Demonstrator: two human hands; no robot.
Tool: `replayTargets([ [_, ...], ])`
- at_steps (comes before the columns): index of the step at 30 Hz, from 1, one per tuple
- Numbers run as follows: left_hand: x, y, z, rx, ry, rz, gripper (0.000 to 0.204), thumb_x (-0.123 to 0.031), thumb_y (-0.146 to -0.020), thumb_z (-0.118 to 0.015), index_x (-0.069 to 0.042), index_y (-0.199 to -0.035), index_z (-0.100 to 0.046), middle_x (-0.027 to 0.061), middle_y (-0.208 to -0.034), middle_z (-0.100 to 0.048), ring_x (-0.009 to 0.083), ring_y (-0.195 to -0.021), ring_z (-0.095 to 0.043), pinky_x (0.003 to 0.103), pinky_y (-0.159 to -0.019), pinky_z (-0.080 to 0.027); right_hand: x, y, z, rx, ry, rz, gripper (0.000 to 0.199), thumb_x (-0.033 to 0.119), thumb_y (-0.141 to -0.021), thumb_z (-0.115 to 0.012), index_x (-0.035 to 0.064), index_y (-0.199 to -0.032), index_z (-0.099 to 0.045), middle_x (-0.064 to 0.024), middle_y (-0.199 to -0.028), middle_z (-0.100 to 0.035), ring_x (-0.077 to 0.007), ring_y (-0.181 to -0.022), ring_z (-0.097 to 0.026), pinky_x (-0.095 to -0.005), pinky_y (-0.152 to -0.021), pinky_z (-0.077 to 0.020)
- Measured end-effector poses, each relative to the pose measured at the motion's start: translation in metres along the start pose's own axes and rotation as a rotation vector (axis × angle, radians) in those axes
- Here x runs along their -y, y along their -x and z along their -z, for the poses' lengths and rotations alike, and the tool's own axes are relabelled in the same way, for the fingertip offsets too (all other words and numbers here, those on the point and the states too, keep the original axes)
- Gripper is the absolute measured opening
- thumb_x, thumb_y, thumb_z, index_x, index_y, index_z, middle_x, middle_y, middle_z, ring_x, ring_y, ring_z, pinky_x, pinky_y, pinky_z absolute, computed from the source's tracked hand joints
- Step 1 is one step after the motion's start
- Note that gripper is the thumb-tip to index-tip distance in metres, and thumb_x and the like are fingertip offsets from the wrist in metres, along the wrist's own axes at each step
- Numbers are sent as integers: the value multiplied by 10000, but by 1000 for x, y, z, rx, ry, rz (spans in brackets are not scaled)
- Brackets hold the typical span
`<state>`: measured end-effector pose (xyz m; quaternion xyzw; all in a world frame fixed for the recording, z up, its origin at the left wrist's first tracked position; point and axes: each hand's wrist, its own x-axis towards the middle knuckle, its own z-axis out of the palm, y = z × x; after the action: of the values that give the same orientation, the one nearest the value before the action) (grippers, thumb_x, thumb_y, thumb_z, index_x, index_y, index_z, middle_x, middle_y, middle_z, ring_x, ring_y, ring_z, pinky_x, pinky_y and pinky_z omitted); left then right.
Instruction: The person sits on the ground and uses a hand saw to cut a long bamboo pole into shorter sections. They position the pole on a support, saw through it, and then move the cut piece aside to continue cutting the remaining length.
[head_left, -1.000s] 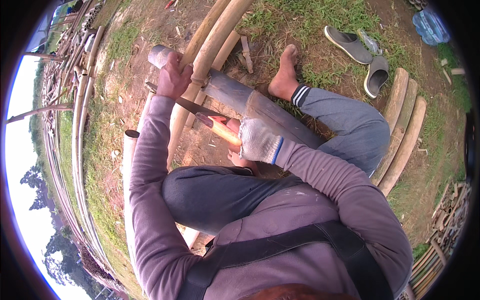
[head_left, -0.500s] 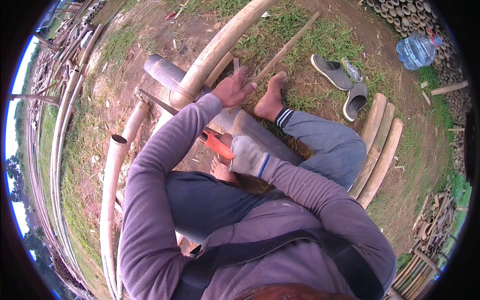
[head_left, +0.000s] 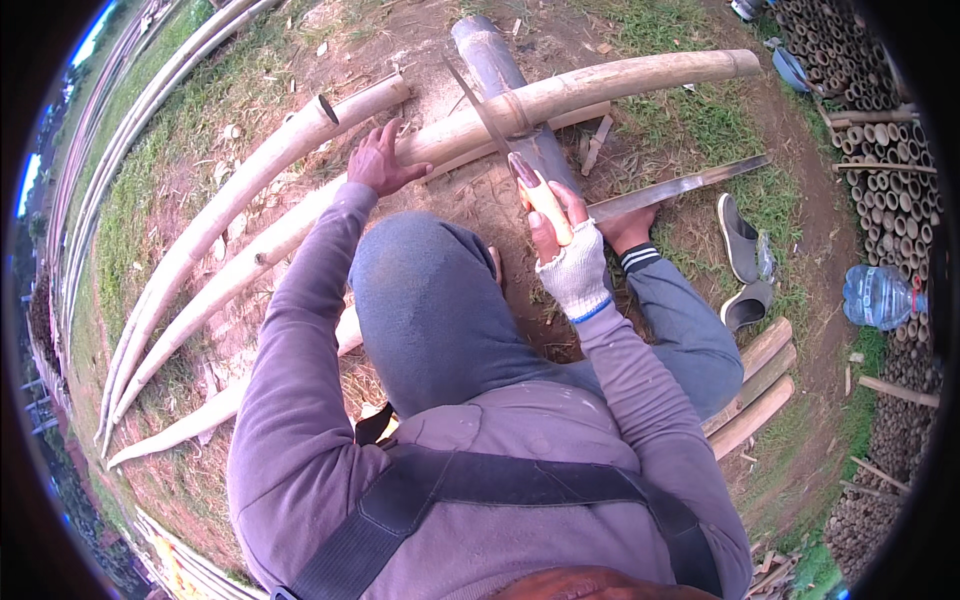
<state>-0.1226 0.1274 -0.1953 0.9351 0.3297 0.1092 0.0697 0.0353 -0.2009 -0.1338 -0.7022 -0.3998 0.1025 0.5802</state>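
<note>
A long pale bamboo pole point(head_left: 645, 80) lies across a thick grey log or pipe point(head_left: 480, 42). My right hand point(head_left: 575, 268), in a white knitted glove with bare fingertips, grips the orange handle of a handsaw point(head_left: 484, 112). Its blade points away to the left and crosses the pole near where the pole meets the grey piece; whether the teeth touch is unclear. Farther left, my bare left hand point(head_left: 378, 165) has its fingers spread, with the thumb at the pole's side. My right foot point(head_left: 630, 228) is beside a flat strip point(head_left: 690, 187).
Other bamboo poles point(head_left: 235, 175) lie on the left. Short bamboo pieces point(head_left: 752, 400) rest by my right knee. Farther right are grey clogs point(head_left: 738, 240), a clear water bottle point(head_left: 878, 297) and stacked bamboo point(head_left: 890, 200). Wood chips are scattered over the ground.
The view has turned. My left hand has moved from beside the grey piece to the pole's left part. The saw has swung from low on the left to across the pole, still in my right hand.
</note>
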Motion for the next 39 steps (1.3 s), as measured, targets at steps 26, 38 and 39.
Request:
replayTargets([
  [26, -19, -4, 10, 375, -55, 184, 771, -511, -767, -915, -161, -1350, -552, 170, -1278, -721, 372, -1189, -729, 509, -970, -592, 25, -20, -2, -5, 113, 28, 417, 167, -1039, -706, -56, -1383, -632, -236, -1214, -744, -304, -1092, -751, -401, -968, -578],
  [38, 0, 7, 11, 383, -93, 207, 789, -548, -797, -891, -161, -1393, -547, 157, -1287, -717, 348, -1175, -735, 492, -971, -613, 25, 8, 10, 85, 94, 51, 465, 120, -1049, -690, -85, -1448, -571, -215, -1321, -699, -265, -1192, -692, -379, -1053, -527],
  [39, 2, 8, 10, 373, -95, 197, 784, -551, -795, -890, -162, -1384, -549, 156, -1288, -717, 346, -1172, -736, 491, -969, -614, 22, 5, 6, 84, 77, 62, 466, 119, -1046, -692, -84, -1448, -571, -218, -1316, -701, -265, -1182, -696, -381, -1047, -530],
])
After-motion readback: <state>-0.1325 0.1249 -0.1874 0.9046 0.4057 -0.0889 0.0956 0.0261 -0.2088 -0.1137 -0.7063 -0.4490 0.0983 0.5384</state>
